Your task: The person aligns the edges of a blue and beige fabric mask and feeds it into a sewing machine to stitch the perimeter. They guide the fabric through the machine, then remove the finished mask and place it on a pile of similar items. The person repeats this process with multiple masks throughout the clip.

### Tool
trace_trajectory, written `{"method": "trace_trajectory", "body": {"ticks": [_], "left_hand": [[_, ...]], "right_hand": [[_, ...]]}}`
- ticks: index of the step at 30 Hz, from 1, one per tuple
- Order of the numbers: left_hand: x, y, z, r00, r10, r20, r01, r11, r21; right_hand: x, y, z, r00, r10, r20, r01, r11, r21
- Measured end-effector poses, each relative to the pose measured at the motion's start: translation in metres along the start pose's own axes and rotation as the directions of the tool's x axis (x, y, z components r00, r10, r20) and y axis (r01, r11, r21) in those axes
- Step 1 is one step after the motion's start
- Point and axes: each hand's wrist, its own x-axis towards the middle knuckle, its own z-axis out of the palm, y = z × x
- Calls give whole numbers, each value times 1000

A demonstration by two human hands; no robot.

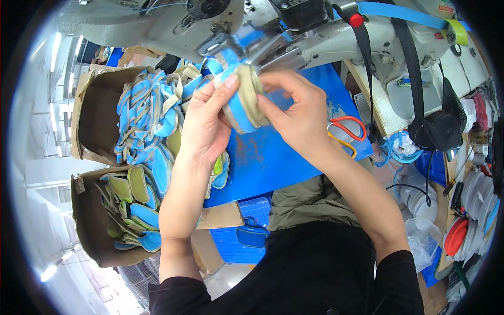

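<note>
A small curved fabric piece (pixel 237 113), blue with a khaki band and a grey edge, is held up under the sewing machine's metal head (pixel 226 47). My left hand (pixel 209 118) grips its left side, the thumb pressed on the khaki band. On the right, my right hand (pixel 300 107) pinches the band's edge between thumb and fingers; its fingertips are slightly blurred. The upper end of the piece reaches the metal parts of the head, where the exact contact is hard to make out.
Blue-and-khaki strips (pixel 149 113) heap at the left beside an open carton (pixel 86 115). A lower carton (pixel 92 226) holds several blue and green pads. Red-and-yellow-handled scissors (pixel 349 128) lie at the right edge of the blue table (pixel 252 176). Black straps (pixel 412 68) hang at right.
</note>
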Motion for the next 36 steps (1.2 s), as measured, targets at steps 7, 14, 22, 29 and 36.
{"method": "trace_trajectory", "body": {"ticks": [7, 14, 22, 29, 36], "left_hand": [[4, -11, 0, 992, 122, 36, -126, 986, 108], [4, -10, 7, 987, 160, 9, -160, 976, 149], [16, 1, 3, 991, 126, 33, -130, 981, 144], [19, 2, -8, 991, 89, 95, -102, 985, 137], [22, 1, -14, 996, 5, 87, -11, 998, 64]], "right_hand": [[1, 9, 0, 999, -27, 16, 27, 1000, 13], [1, 7, 4, 999, 47, 0, -47, 999, 5], [4, 0, 14, 972, 226, -60, -212, 959, 190], [4, 0, 9, 996, 53, -74, -49, 997, 51], [-8, 9, 10, 998, -22, -61, 21, 1000, -13]]}}
